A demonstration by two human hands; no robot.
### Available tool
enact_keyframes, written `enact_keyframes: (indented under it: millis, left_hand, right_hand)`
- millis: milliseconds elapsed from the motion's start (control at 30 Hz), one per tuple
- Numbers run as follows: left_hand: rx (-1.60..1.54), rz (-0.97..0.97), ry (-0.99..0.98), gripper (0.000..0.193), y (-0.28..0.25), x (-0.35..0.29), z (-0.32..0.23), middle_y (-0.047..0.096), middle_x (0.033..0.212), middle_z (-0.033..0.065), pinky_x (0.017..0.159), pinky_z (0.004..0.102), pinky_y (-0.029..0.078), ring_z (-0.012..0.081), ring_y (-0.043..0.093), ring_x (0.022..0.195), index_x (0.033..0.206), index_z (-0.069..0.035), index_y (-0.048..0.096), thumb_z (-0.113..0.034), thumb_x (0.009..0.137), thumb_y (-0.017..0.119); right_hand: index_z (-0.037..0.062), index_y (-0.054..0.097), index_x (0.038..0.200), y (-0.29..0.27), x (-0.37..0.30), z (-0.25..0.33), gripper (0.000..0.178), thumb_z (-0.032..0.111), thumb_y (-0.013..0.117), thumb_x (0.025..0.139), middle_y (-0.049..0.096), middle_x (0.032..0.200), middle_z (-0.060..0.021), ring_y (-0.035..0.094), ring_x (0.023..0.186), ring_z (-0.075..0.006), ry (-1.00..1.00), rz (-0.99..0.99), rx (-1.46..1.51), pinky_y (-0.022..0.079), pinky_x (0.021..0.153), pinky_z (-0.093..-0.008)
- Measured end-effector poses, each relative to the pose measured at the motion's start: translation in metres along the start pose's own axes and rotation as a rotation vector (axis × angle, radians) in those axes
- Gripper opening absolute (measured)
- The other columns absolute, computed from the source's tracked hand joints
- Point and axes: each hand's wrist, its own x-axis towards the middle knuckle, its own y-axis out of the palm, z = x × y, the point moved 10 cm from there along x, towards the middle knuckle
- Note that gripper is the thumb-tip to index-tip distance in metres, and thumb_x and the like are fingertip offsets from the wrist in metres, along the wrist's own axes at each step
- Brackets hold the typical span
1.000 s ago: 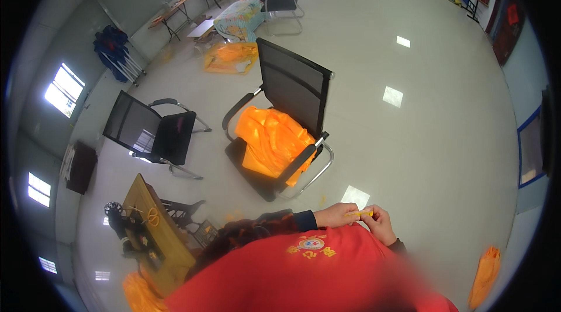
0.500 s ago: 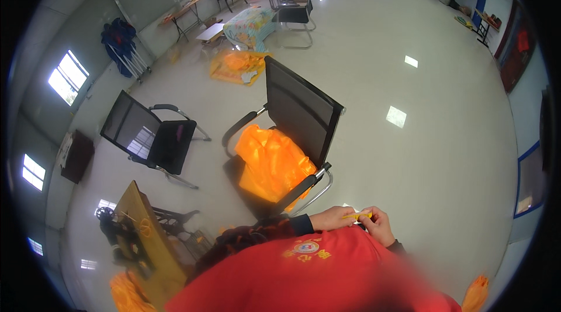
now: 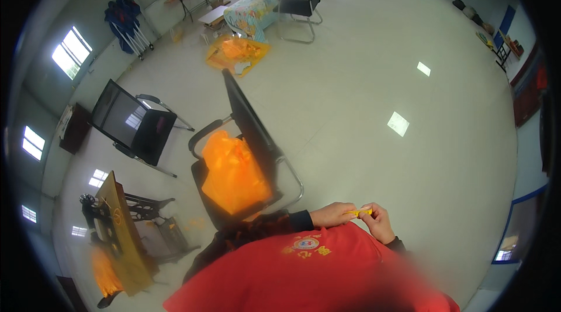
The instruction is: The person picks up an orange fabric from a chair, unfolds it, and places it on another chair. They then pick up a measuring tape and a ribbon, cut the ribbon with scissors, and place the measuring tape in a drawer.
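Note:
In front of my red top (image 3: 257, 259), both hands are held close together at waist height. My left hand (image 3: 332, 214) pinches one side of a narrow yellow measuring tape (image 3: 363, 212). On its other side, the fingers of my right hand (image 3: 380, 222) are closed around it too. Only a short piece of the tape shows between the fingers; the rest is hidden. A black office chair (image 3: 251, 113) stands just ahead to the left, with shiny orange cloth (image 3: 234, 174) heaped on its seat.
A treadle sewing machine (image 3: 93, 212) on a wooden table (image 3: 125, 242) stands at the lower left, orange cloth (image 3: 105, 271) hanging beside it. Another black chair (image 3: 155, 134) is farther left. Orange cloth on a yellow sheet (image 3: 257, 52) lies on the floor by a cloth-covered table (image 3: 251, 14).
My view has shifted, so the chair with the orange cloth now appears farther left and more of the sewing table shows. Both hands still hold the tape before my body.

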Motion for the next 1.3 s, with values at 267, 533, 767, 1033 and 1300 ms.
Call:
enact_keyframes:
  millis: [267, 533, 767, 1033, 1300]
  left_hand:
    - [-0.082, -0.079, -0.065, 0.025, -0.055, 0.095, -0.034, 0.056, 0.074, 0.0041, 0.06, 0.0289, 0.042, 0.0122, 0.051, 0.066, 0.098, -0.003, 0.054, -0.026, 0.093, 0.046]
    - [0.142, -0.154, 0.057, 0.025, -0.175, 0.197, -0.053, 0.057, 0.072, 0.0054, 0.06, 0.031, 0.042, 0.0143, 0.05, 0.064, 0.095, -0.001, 0.055, -0.024, 0.092, 0.046]
    - [-0.127, -0.213, -0.045, 0.022, -0.287, 0.212, -0.053, 0.053, 0.071, 0.0001, 0.058, 0.0253, 0.042, 0.009, 0.048, 0.063, 0.098, -0.004, 0.056, -0.022, 0.092, 0.046]
    - [-0.211, -0.522, -0.134, 0.02, -0.397, 0.217, -0.047, 0.052, 0.071, -0.0018, 0.054, 0.0221, 0.04, 0.0063, 0.046, 0.059, 0.093, -0.004, 0.056, -0.022, 0.092, 0.046]
    - [-0.299, -0.621, -0.184, 0.021, -0.535, 0.326, -0.041, 0.054, 0.074, -0.0023, 0.058, 0.0203, 0.04, 0.0052, 0.048, 0.062, 0.1, -0.005, 0.056, -0.023, 0.094, 0.045]
  right_hand:
    - [0.0, 0.057, 0.093, -0.076, 0.099, 0.018, 0.009, 0.005, 0.059, 0.086, 0.06, 0.081, -0.0015, 0.053, 0.073, -0.006, 0.062, 0.101, 0.045, 0.042, 0.064, -0.0199]
    - [0.0001, 0.056, 0.094, -0.119, 0.24, 0.056, 0.009, 0.005, 0.058, 0.086, 0.06, 0.083, -0.001, 0.052, 0.073, -0.0053, 0.029, 0.091, 0.004, 0.042, 0.063, -0.0195]
    - [0.0011, 0.056, 0.093, -0.091, 0.36, 0.093, 0.009, 0.007, 0.058, 0.087, 0.057, 0.081, 0.002, 0.048, 0.07, -0.0029, 0.02, 0.265, -0.061, 0.04, 0.061, -0.0181]
    - [0.0, 0.056, 0.093, -0.044, 0.493, 0.118, 0.009, 0.007, 0.057, 0.088, 0.059, 0.082, 0.0007, 0.053, 0.073, -0.0034, 0.033, 0.599, -0.103, 0.043, 0.064, -0.0194]
    - [-0.0003, 0.057, 0.091, -0.077, 0.674, 0.157, 0.008, 0.007, 0.057, 0.088, 0.059, 0.079, 0.0006, 0.052, 0.071, -0.0032, 0.038, 0.72, -0.141, 0.044, 0.064, -0.0191]
